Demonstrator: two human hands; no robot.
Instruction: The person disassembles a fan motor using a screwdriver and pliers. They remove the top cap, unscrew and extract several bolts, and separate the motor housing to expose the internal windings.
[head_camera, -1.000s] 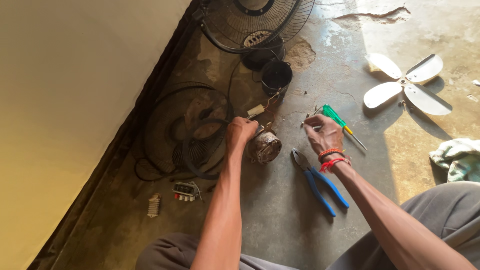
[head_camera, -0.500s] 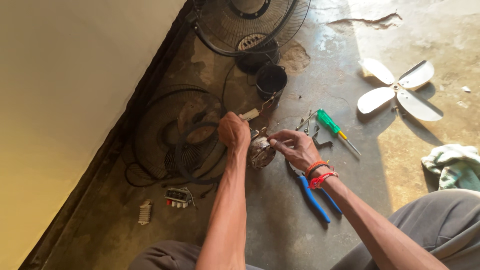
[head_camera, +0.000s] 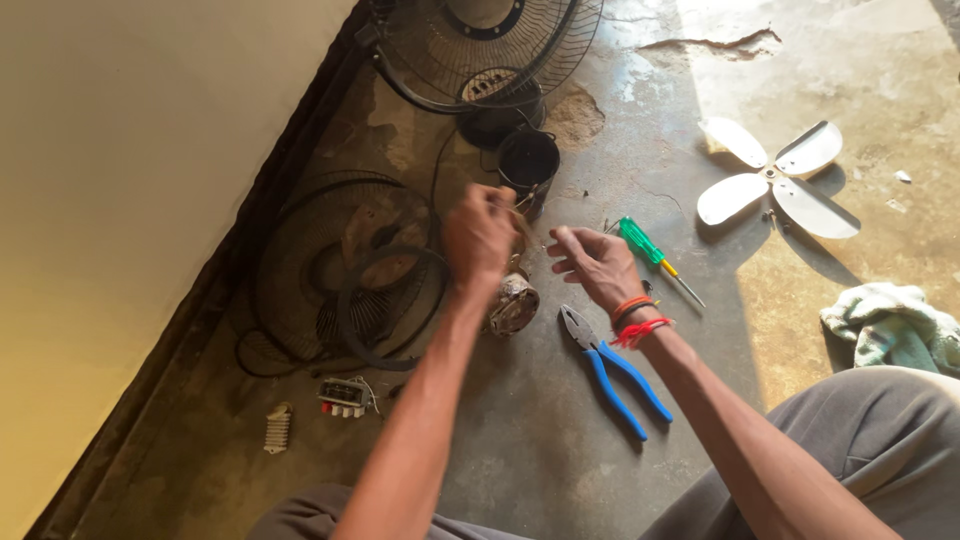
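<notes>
Both hands (head_camera: 480, 235) (head_camera: 590, 262) now raised above the motor (head_camera: 513, 302), formerly down on it

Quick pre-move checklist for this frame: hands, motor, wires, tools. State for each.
1. Left hand closed on thin wires above the motor: ok.
2. Right hand pinching the same wires: cannot tell, fingertips blurred.
3. Small motor resting on the concrete floor below both hands: ok.
4. Blue-handled pliers within reach, beside the right wrist: ok.
5. Green-handled screwdriver on the floor just beyond the right hand: ok.
6. Wires free of the black fan guard at left: cannot tell.
</notes>
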